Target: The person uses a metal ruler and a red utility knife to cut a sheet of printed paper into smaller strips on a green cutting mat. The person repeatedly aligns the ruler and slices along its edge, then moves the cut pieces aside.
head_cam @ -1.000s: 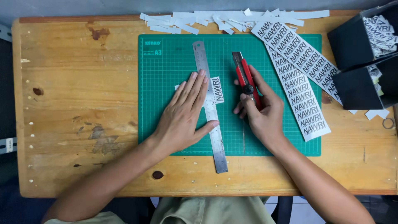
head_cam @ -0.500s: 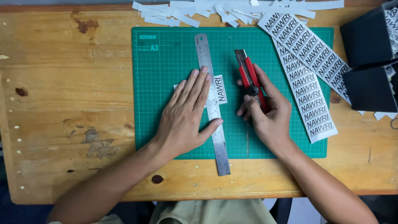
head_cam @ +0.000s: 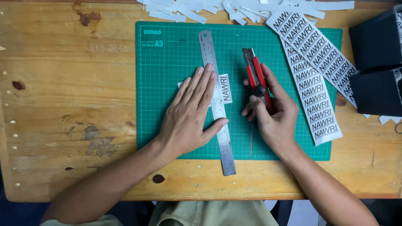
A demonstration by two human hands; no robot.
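Observation:
A green cutting mat (head_cam: pixel 176 54) lies on the wooden table (head_cam: pixel 67 83). My left hand (head_cam: pixel 190 115) presses flat, fingers spread, on a steel ruler (head_cam: pixel 211 50) and a small printed paper label (head_cam: pixel 225 88) beneath it. Just right of the ruler, my right hand (head_cam: pixel 272 117) grips a red utility knife (head_cam: pixel 254 73), blade end pointing away from me, resting on the mat. Only the label's right edge shows beside the ruler.
Two long strips of printed labels (head_cam: pixel 314 71) lie across the mat's right side. White paper offcuts (head_cam: pixel 201 8) are piled along the far table edge. Two dark boxes (head_cam: pixel 374 62) stand at the right. The near table edge is close to my body.
The camera view has shifted slightly, so everything sits lower in the frame. Both hands keep their places on the ruler and the knife.

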